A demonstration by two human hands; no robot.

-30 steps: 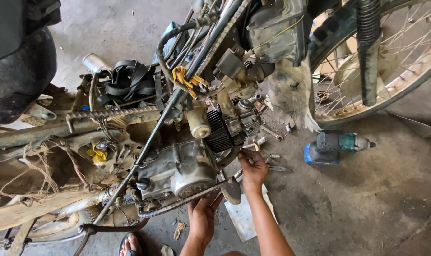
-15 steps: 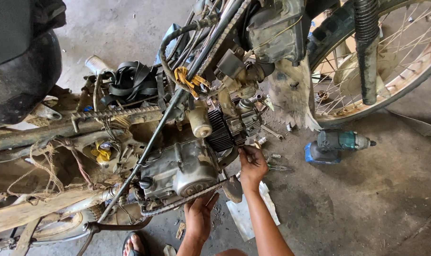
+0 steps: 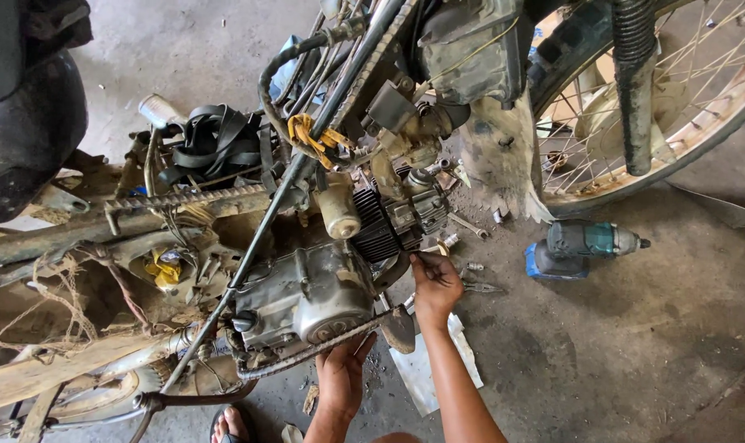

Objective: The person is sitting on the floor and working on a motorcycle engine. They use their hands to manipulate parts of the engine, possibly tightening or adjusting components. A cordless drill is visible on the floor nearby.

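Here the right hand (image 3: pixel 435 283) reaches up to the underside of the finned engine cylinder (image 3: pixel 389 226), its fingers curled and pinched around something small at the cylinder's lower edge; what it grips is too small to tell. The left hand (image 3: pixel 342 373) sits lower, fingers bent and pressed against the bottom of the grey crankcase (image 3: pixel 307 295), beside a rusty foot-peg bar (image 3: pixel 307 354) that runs under the engine; whether it clasps the bar cannot be told.

The engine hangs in a stripped motorcycle frame (image 3: pixel 323 115), its cast metal dull, greasy and caked with dirt. A toothed chain (image 3: pixel 184 198) lies along the frame to the left, with a bundle of black rubber straps (image 3: pixel 216 139) above it and frayed yellowish wires (image 3: pixel 163 267) below. A spoked wheel (image 3: pixel 676 98) with a rusted rim fills the upper right corner.

Everything rests on a stained, cracked concrete floor (image 3: pixel 635 344). On it, just right of the hands, lies a teal and black cordless impact wrench (image 3: pixel 585 244) on its side. Loose bolts (image 3: pixel 471 226) are scattered between it and the engine, and a flat pale sheet (image 3: pixel 417 369) lies under the right forearm. A sandalled foot (image 3: pixel 229 425) shows at the bottom edge.
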